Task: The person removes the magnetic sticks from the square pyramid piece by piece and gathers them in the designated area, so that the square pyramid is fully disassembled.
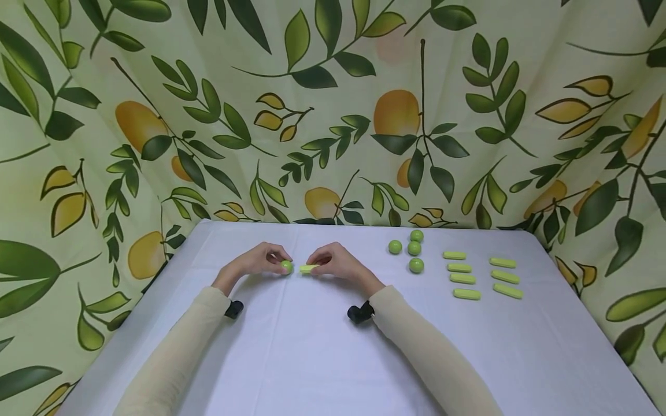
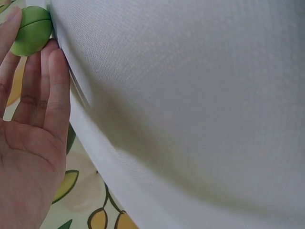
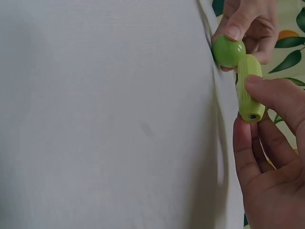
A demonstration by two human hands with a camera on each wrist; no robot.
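Note:
Over the white table, my left hand pinches a glossy green ball between thumb and fingers. A thin seam runs around the ball in the left wrist view. My right hand grips a short yellow-green stick, its thumb lying along the side. The near end of the stick bears a small dark round spot in the right wrist view. Its far end points toward the ball and overlaps it there, while a narrow gap shows between them in the head view.
Right of my hands, several green balls lie in a loose group on the white cloth. Farther right are two columns of yellow-green sticks. A leaf-patterned curtain hangs behind the table's far edge.

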